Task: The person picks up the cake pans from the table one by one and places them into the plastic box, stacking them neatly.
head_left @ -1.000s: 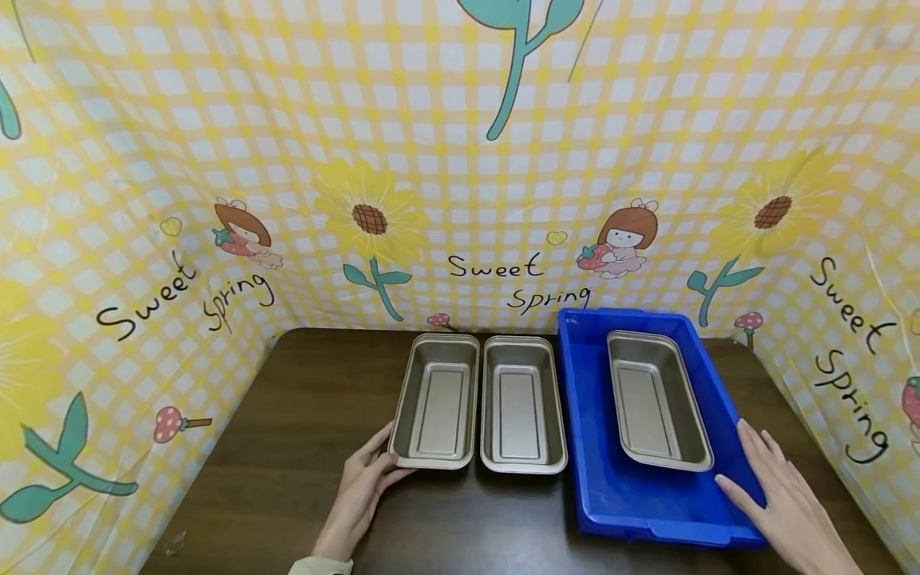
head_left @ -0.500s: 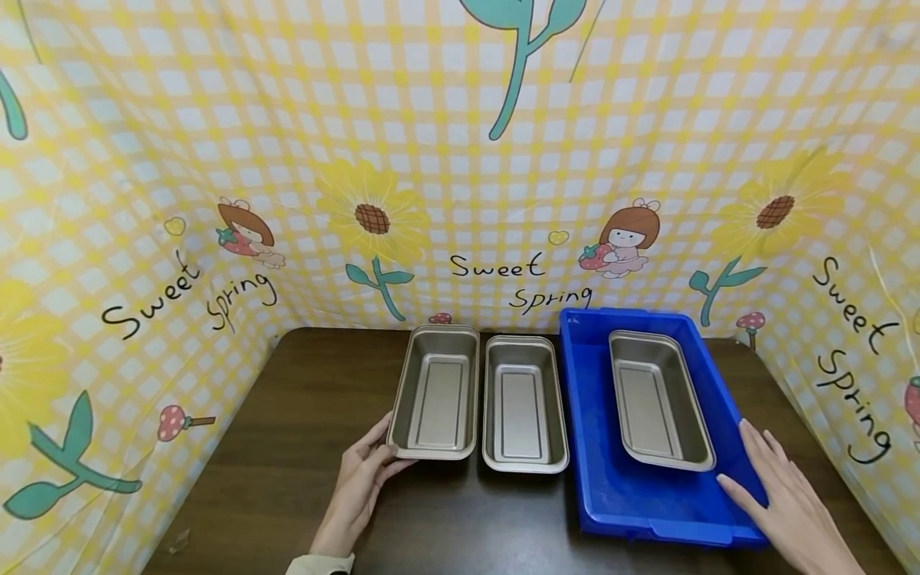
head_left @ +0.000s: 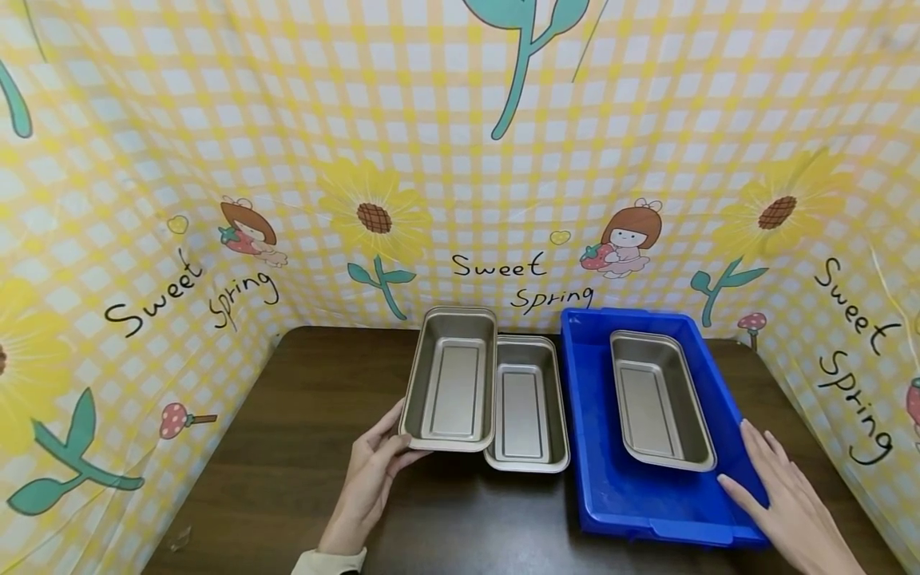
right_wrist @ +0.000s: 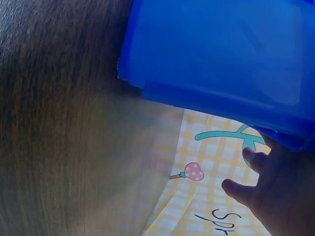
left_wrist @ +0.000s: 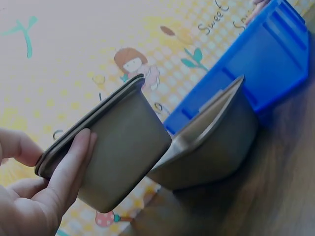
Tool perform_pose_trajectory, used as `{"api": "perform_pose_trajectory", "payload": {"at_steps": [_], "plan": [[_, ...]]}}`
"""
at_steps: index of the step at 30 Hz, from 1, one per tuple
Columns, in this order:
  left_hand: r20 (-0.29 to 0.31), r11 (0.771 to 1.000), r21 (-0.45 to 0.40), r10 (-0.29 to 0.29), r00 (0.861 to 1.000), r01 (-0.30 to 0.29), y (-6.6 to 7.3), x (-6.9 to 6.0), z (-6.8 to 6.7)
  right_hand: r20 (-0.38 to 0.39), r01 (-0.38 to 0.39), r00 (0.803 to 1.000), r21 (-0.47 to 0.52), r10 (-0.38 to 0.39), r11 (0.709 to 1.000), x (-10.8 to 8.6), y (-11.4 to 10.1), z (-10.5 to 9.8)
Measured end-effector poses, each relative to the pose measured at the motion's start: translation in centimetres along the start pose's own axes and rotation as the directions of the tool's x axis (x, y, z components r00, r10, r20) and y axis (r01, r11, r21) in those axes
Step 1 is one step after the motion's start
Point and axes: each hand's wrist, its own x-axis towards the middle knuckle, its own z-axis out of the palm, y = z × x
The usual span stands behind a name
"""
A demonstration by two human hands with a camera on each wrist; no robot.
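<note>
My left hand grips a metal loaf pan by its near left corner. In the left wrist view, the held loaf pan hangs above the table, thumb and fingers pinching its rim. It partly overlaps a second loaf pan, which stands on the table. A third loaf pan sits inside the blue plastic tray. At the tray's near right side is my right hand, thumb and fingers spread and fairly straight. The right wrist view shows that hand beside the tray's side.
The brown wooden table extends to the left and in front of the pans. A yellow checked cloth with printed flowers and figures hangs behind and along both sides. A small clear scrap lies near the table's left edge.
My left hand has lifted the left loaf pan off the table and carried it up and to the right, over the middle pan's edge. The right hand stays at the tray.
</note>
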Motion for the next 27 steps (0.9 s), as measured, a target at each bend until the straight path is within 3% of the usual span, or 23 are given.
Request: {"api": "perform_pose_trajectory", "payload": {"at_steps": [13,27], "plan": [[0.032,0.998,-0.066,-0.006,0.999,0.008,0.3,0.8,3.6,-0.012,0.012,1.000,0.007,-0.012,1.000,-0.1,0.0,0.2],[0.117,0.996,-0.082,-0.027,0.993,0.037,-0.5,1.4,7.9,-0.009,0.007,1.000,0.012,-0.007,1.000,0.0,-0.1,0.0]]}}
